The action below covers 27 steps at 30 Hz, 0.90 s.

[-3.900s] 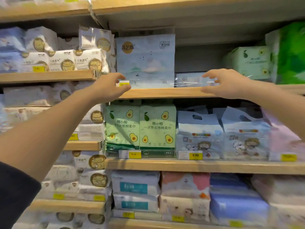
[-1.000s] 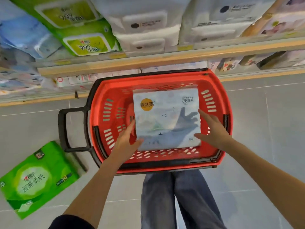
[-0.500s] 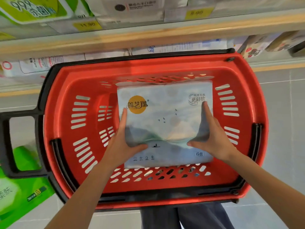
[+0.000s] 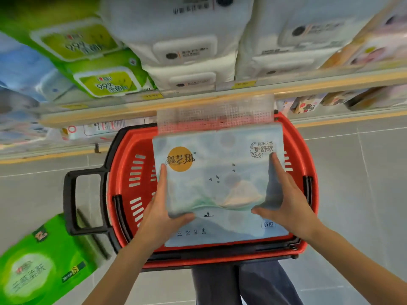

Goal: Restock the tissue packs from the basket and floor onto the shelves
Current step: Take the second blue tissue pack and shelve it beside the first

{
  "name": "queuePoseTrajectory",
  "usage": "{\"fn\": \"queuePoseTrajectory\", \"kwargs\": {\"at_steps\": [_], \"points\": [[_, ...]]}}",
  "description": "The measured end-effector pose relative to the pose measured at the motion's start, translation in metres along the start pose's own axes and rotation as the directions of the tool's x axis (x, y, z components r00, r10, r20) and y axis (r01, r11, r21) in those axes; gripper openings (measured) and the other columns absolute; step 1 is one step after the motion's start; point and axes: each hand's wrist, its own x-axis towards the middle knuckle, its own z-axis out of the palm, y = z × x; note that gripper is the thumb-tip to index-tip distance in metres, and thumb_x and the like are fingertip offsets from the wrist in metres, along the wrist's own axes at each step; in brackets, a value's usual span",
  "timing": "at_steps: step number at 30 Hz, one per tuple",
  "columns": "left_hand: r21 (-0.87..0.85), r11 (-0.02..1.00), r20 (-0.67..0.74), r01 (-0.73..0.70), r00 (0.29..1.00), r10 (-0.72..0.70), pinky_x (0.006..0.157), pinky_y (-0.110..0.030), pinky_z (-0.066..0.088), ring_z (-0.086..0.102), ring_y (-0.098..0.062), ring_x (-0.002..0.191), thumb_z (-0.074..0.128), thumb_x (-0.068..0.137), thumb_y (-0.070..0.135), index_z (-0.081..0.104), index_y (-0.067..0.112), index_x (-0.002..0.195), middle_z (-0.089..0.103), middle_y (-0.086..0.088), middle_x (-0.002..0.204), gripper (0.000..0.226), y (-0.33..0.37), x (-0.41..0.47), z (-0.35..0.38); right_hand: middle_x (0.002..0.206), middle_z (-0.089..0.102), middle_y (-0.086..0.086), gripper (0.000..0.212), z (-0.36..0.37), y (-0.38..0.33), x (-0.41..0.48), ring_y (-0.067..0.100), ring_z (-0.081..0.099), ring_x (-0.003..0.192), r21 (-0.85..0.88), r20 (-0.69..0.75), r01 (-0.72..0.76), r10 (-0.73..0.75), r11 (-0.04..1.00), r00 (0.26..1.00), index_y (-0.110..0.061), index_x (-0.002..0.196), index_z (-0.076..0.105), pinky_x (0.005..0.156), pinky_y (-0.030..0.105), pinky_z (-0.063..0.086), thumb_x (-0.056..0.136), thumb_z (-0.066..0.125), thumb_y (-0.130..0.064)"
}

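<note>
A pale blue tissue pack (image 4: 220, 186) with an orange round logo and a mountain picture is held flat above the red basket (image 4: 123, 186). My left hand (image 4: 163, 208) grips its left edge, thumb on top. Its right edge is gripped by my right hand (image 4: 284, 205), thumb on top as well. The pack's clear perforated top flap points toward the shelf. A green tissue pack (image 4: 41, 265) lies on the floor at the lower left, beside the basket's black handle (image 4: 72, 201). The basket's inside is mostly hidden by the pack.
A wooden shelf edge (image 4: 198, 100) runs across just beyond the basket, with green and white wipe packs (image 4: 187, 51) stacked on it and a lower shelf beneath. Grey tiled floor lies to the right. My legs in blue jeans (image 4: 242, 282) stand behind the basket.
3.9 s ago both hands were at an upper shelf. Then they reached into the basket, closed on the blue pack, and have now lifted it up out of the basket.
</note>
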Motion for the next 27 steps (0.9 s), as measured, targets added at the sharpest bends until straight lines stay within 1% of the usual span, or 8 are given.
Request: {"fn": "queuePoseTrajectory", "kwargs": {"at_steps": [3,6,9,14,20,22,25,27], "points": [[-0.011,0.996,-0.020,-0.092,0.996,0.092,0.105,-0.039,0.039,0.030,-0.010,0.137,0.084,0.062,0.030,-0.014,0.066,0.129,0.020,0.020,0.152,0.124,0.031,-0.023,-0.025,0.143,0.019,-0.022,0.125,-0.020,-0.038,-0.015,0.001,0.026,0.122,-0.017,-0.031,0.038,-0.038,0.999,0.999,-0.051,0.138,-0.009,0.098,0.030,0.033,0.060,0.084,-0.020],[0.009,0.985,-0.037,-0.170,0.985,0.170,0.110,-0.031,0.026,0.010,0.021,0.131,0.083,0.062,0.033,-0.014,0.068,0.128,0.001,0.053,0.137,0.122,0.067,-0.048,-0.054,0.138,0.007,-0.037,0.122,-0.045,-0.083,-0.032,-0.009,0.016,0.123,-0.043,-0.060,0.074,-0.077,0.996,0.995,-0.041,0.141,-0.006,0.101,0.026,0.029,0.061,0.083,-0.022],[0.002,0.979,-0.078,-0.204,0.976,0.204,0.110,-0.029,0.024,0.010,0.021,0.130,0.082,0.057,0.038,-0.010,0.064,0.132,0.001,0.056,0.133,0.122,0.108,-0.073,-0.086,0.142,0.004,-0.036,0.120,-0.073,-0.132,-0.053,-0.011,0.015,0.126,-0.099,-0.105,0.142,-0.152,0.985,0.983,-0.041,0.142,-0.004,0.101,0.023,0.027,0.060,0.083,-0.026],[0.057,0.945,-0.156,-0.322,0.932,0.327,0.098,-0.011,0.025,0.016,0.027,0.118,0.084,0.060,0.024,-0.005,0.046,0.141,0.007,0.048,0.129,0.122,0.187,-0.119,-0.141,0.141,0.003,-0.038,0.117,-0.124,-0.217,-0.087,-0.012,0.011,0.129,-0.125,-0.192,0.229,-0.250,0.965,0.949,-0.041,0.139,-0.001,0.106,0.023,0.021,0.059,0.083,-0.028],[0.203,0.887,-0.252,-0.415,0.853,0.457,0.097,-0.032,0.038,0.028,0.000,0.122,0.085,0.056,0.039,-0.008,0.049,0.140,0.007,0.048,0.124,0.126,0.273,-0.176,-0.212,0.137,0.006,-0.041,0.117,-0.171,-0.313,-0.131,-0.012,0.015,0.127,-0.173,-0.318,0.334,-0.374,0.926,0.871,-0.049,0.137,-0.002,0.102,0.023,0.027,0.059,0.083,-0.033],[0.228,0.857,-0.246,-0.462,0.824,0.510,0.090,-0.036,0.043,0.039,-0.010,0.122,0.082,0.049,0.056,-0.008,0.050,0.140,0.019,0.041,0.127,0.128,0.293,-0.200,-0.232,0.142,0.015,-0.032,0.115,-0.186,-0.341,-0.147,-0.001,0.024,0.131,-0.216,-0.358,0.357,-0.414,0.909,0.837,-0.044,0.140,0.003,0.099,0.028,0.034,0.058,0.083,-0.036],[0.229,0.875,-0.218,-0.426,0.854,0.473,0.078,-0.034,0.044,0.053,-0.030,0.117,0.061,0.034,0.086,-0.008,0.048,0.141,0.050,0.010,0.129,0.133,0.310,-0.235,-0.247,0.147,0.026,-0.011,0.106,-0.205,-0.370,-0.172,0.017,0.027,0.137,-0.318,-0.357,0.348,-0.452,0.882,0.817,-0.047,0.134,0.008,0.100,0.035,0.034,0.058,0.081,-0.044],[0.203,0.876,-0.212,-0.438,0.853,0.476,0.074,-0.030,0.045,0.055,-0.029,0.115,0.057,0.032,0.088,-0.013,0.052,0.138,0.049,0.015,0.125,0.132,0.317,-0.253,-0.253,0.150,0.024,-0.005,0.106,-0.213,-0.384,-0.187,0.019,0.026,0.138,-0.331,-0.353,0.364,-0.472,0.871,0.808,-0.055,0.131,0.003,0.101,0.035,0.034,0.060,0.080,-0.043]]}}
